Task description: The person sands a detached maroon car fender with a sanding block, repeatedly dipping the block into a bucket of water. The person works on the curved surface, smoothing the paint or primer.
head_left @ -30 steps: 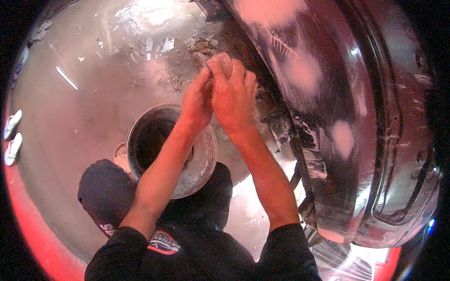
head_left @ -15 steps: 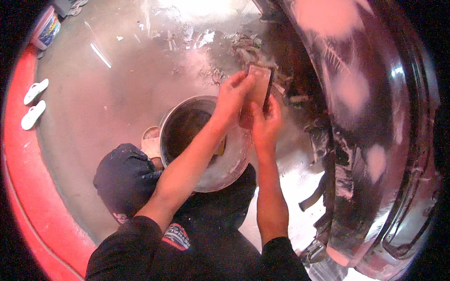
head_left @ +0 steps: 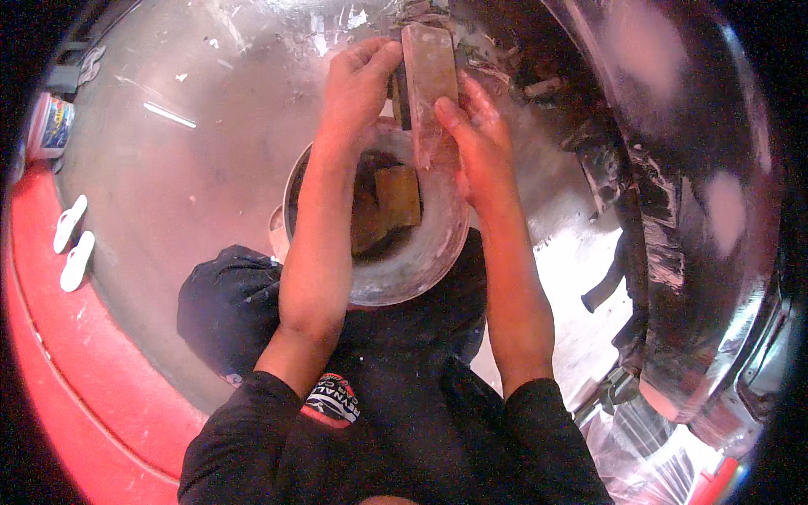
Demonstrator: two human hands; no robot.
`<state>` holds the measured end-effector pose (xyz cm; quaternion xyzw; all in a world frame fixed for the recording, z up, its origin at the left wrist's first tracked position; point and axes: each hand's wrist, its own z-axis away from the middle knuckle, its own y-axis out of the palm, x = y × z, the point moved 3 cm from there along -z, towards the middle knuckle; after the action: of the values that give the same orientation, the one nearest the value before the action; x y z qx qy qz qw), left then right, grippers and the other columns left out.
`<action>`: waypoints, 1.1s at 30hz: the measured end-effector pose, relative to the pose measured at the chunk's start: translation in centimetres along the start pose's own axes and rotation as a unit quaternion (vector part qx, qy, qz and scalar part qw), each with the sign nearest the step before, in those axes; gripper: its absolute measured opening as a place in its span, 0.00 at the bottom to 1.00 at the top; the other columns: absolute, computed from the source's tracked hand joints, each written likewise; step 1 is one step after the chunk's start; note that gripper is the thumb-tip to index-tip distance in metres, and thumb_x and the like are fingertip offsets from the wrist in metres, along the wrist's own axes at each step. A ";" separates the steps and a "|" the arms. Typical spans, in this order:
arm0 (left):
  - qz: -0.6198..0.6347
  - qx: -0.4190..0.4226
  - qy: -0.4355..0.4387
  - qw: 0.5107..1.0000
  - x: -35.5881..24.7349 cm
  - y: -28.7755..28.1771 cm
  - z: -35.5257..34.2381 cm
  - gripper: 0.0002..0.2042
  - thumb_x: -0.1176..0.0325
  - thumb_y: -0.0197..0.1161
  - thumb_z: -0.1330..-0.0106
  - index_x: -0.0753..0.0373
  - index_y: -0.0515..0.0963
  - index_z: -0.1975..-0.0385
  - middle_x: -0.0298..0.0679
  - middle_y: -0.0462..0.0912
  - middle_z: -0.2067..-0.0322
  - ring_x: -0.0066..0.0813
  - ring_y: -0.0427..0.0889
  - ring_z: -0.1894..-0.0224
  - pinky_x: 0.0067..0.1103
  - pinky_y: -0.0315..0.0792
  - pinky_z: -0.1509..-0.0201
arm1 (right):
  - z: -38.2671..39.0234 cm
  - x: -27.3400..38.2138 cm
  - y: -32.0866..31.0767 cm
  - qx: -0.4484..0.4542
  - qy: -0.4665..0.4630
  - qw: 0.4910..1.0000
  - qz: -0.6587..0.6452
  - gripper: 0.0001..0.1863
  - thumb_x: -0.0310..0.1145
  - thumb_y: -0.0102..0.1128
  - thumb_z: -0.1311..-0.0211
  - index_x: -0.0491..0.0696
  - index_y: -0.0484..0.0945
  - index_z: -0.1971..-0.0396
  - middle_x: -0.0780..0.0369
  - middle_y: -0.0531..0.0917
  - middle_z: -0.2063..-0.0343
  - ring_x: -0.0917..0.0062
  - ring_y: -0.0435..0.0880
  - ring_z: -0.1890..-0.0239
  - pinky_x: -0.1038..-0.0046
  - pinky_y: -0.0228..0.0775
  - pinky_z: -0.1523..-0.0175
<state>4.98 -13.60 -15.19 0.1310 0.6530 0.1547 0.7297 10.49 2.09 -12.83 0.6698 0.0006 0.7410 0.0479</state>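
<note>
Above the far rim of a round bucket, I hold up a long flat sanding block with a dusty brown-grey sheet of sandpaper on its face. The block's dark edge shows on its left side. My left hand is closed at the upper left edge, fingertips pinched there. My right hand grips the right edge, thumb on the face and fingers behind. Inside the bucket, a yellowish-brown rectangular piece lies in dark contents; my left forearm hides part of the bucket.
A glossy dark car panel with pale patches curves along the right. Torn paper scraps hang beside it. On the left are a red raised strip, white flip-flops and a printed tub. Clear plastic sheeting lies lower right.
Both hands have carried the block farther out and slightly left, and it now stands more upright. My left hand has shifted from its face to its left edge. The view has turned.
</note>
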 end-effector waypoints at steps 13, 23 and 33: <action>-0.163 -0.124 0.095 0.974 -1.0 -0.2 1.5 0.22 0.57 0.69 0.38 0.68 0.79 0.52 0.40 0.84 0.58 0.29 0.81 0.58 0.24 0.74 0.55 | 0.4 -1.4 5.3 -0.031 -0.322 0.847 0.421 0.29 0.27 0.60 0.43 0.45 0.71 0.38 0.47 0.79 0.56 0.45 0.79 0.56 0.52 0.75 0.50; -0.038 -0.206 0.084 0.974 -2.3 -8.9 -0.4 0.25 0.58 0.71 0.40 0.71 0.77 0.51 0.44 0.85 0.63 0.34 0.84 0.64 0.27 0.77 0.58 | 3.8 -12.9 1.0 0.133 -0.070 0.826 0.544 0.27 0.46 0.66 0.40 0.43 0.79 0.46 0.50 0.81 0.51 0.55 0.80 0.47 0.59 0.70 0.40; 0.025 -0.192 0.052 0.980 -1.5 -10.5 -0.8 0.24 0.62 0.71 0.40 0.75 0.75 0.51 0.49 0.85 0.62 0.37 0.85 0.67 0.29 0.80 0.63 | 4.3 -21.0 1.0 0.280 0.009 0.699 0.658 0.36 0.51 0.67 0.50 0.41 0.78 0.45 0.44 0.81 0.49 0.50 0.80 0.46 0.55 0.69 0.38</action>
<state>4.65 -23.84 -18.05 -0.0033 0.6450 0.3019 0.7020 16.70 -0.72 -33.16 0.4750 -0.2327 0.5551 -0.6419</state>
